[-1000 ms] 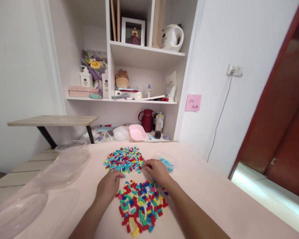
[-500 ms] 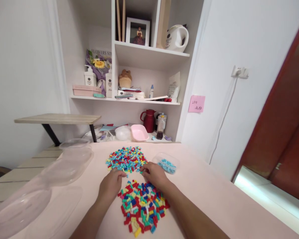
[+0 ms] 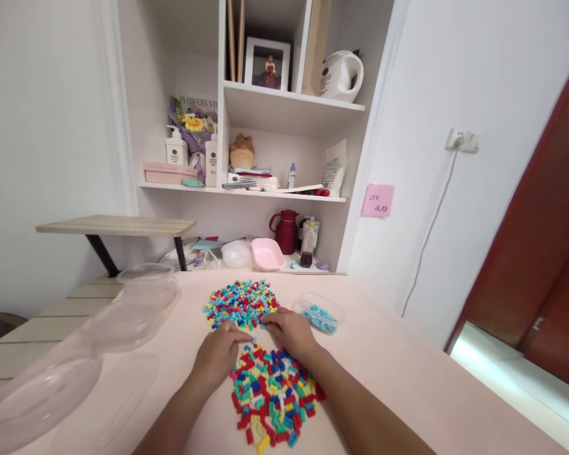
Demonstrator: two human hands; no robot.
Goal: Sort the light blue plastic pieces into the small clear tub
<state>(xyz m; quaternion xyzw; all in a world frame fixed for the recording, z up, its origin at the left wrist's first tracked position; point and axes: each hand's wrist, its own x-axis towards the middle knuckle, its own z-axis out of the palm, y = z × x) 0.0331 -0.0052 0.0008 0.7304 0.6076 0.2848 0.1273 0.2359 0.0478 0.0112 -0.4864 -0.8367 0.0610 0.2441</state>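
Observation:
My left hand rests over the pink table between two heaps of small toy building bricks. Its index finger is stretched out, the tip beside a single light blue brick, and nothing shows in its grip. My right hand reaches to the near edge of the far brick pile, fingers bent and tips drawn together; whatever they pinch cannot be made out. The near brick pile, in mixed colours, spreads below both hands. Right of my right hand, a clear plastic tub contains light blue bricks.
Clear plastic containers and lids line the left side of the pink table. Behind its far edge stand a pink basin, a red jug and a bottle of dark liquid under the shelves.
My left hand has shifted slightly right, its index finger now extended, and the loose light blue brick lies farther right. My right hand stays by the far pile. The view has moved slightly.

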